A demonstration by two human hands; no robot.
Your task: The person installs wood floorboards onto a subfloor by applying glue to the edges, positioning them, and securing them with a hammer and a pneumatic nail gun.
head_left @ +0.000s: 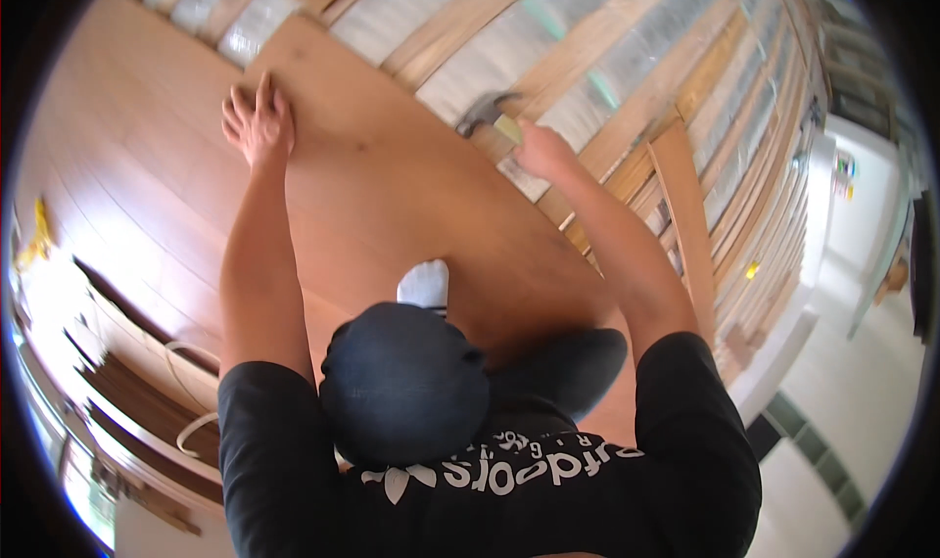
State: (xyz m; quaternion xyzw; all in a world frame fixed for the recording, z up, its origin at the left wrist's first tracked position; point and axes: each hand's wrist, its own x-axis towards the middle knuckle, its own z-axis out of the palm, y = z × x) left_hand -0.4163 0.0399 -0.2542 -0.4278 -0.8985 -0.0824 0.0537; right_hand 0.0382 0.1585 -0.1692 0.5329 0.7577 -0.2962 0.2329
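A wide brown wooden floorboard (411, 181) lies slantwise in front of me, along the edge of the laid wood floor (127, 117). My left hand (260, 125) rests on the board's far left part, by the seam with the laid floor. Its fingers are spread and hold nothing. My right hand (544, 153) is closed round the handle of a claw hammer (484, 114). The hammer's dark metal head is at the board's right-hand edge, next to the exposed battens. Whether the head touches the board I cannot tell.
Wooden battens (597, 29) run over clear plastic sheeting (470, 88) beyond the board. A loose narrow plank (682, 206) lies across battens at right. Stacked boards (147, 401) and a pale cable (199, 431) are at lower left. My white-socked foot (423, 284) is on the floor.
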